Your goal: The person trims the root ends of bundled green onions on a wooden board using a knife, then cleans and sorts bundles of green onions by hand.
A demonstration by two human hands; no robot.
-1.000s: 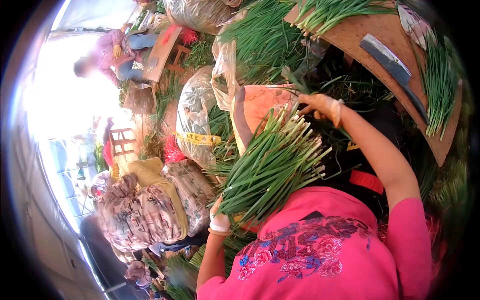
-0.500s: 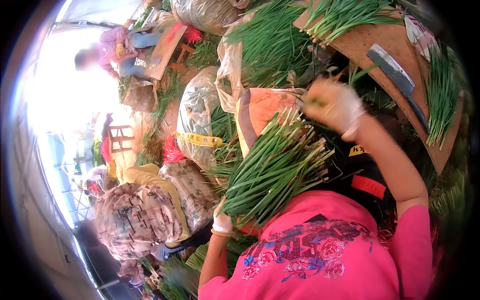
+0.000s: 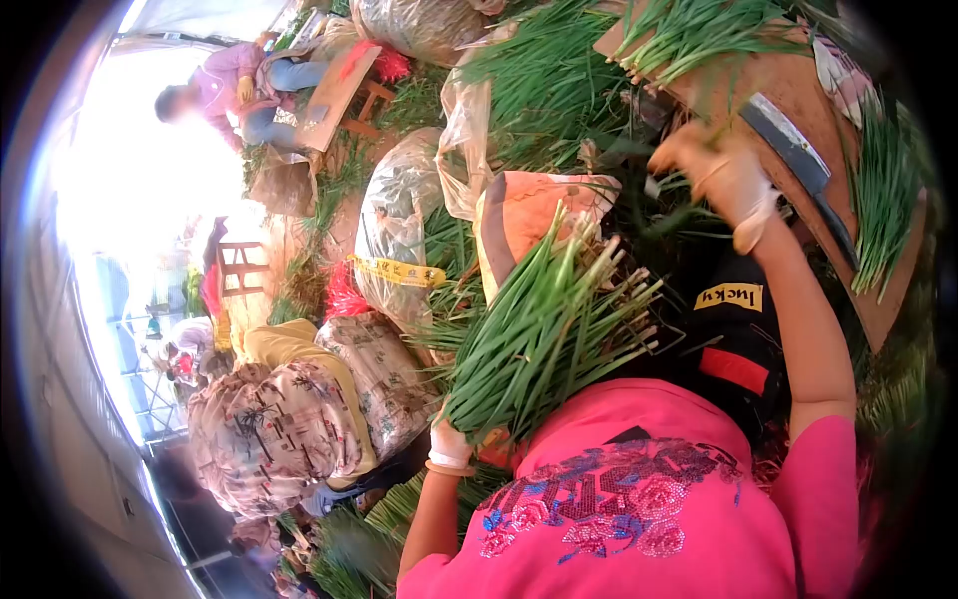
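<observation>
A thick bunch of garlic chives (image 3: 539, 334) lies across my lap, its pale cut ends fanned out toward the upper right. My left hand (image 3: 449, 442), in a pale glove, is closed around the leafy lower end of this bunch; the leaves partly hide its fingers. Up and to the right, my right hand (image 3: 720, 180), also gloved, is raised clear of the bunch near the board's edge. Motion blurs it, but its fingers look spread, with nothing plainly held. Blurred green scraps (image 3: 674, 215) show just below it.
A cleaver (image 3: 798, 155) lies on a wooden board (image 3: 718, 95) at right, between chive piles (image 3: 883, 200). More loose chives (image 3: 549, 80) are heaped ahead. Plastic-wrapped bundles (image 3: 389, 215) stand at centre left. A co-worker in a patterned top (image 3: 269, 424) is close at left; another person (image 3: 235, 85) sits farther off.
My right hand has swung right, away from the bunch toward the board, its fingers now more spread. My left hand still holds the chives in nearly the same place.
</observation>
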